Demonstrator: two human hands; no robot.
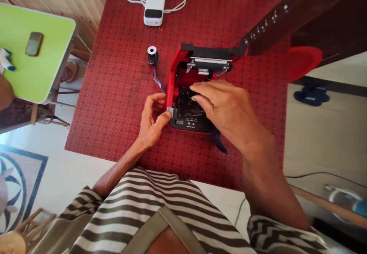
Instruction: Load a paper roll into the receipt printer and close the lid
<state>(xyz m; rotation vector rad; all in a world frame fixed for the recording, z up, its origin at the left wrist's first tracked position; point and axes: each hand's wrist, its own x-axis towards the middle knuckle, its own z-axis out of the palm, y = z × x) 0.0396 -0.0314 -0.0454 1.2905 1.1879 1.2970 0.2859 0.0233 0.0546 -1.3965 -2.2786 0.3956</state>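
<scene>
A red and black receipt printer [191, 126] stands on the table with its lid [212, 55] raised. In its bay lies a paper roll in shiny black wrapping [187, 103]. My left hand [153, 122] is at the printer's left side, thumb on the grey corner piece and fingers curled beside the wall. Over the bay, my right hand [226, 103] is closed, with thumb and forefinger nearly together at the wrapping; what they pinch, if anything, is too small to make out. A second, smaller black-wrapped roll [153, 56] stands left of the printer, a dark strip trailing from it.
The table [114, 93] has a red patterned cover. At its far side lies a white power bank [155, 4] with a white cable. A brown post [286, 13] rises at the right. On the left, a green table [43, 74] holds a phone [34, 44].
</scene>
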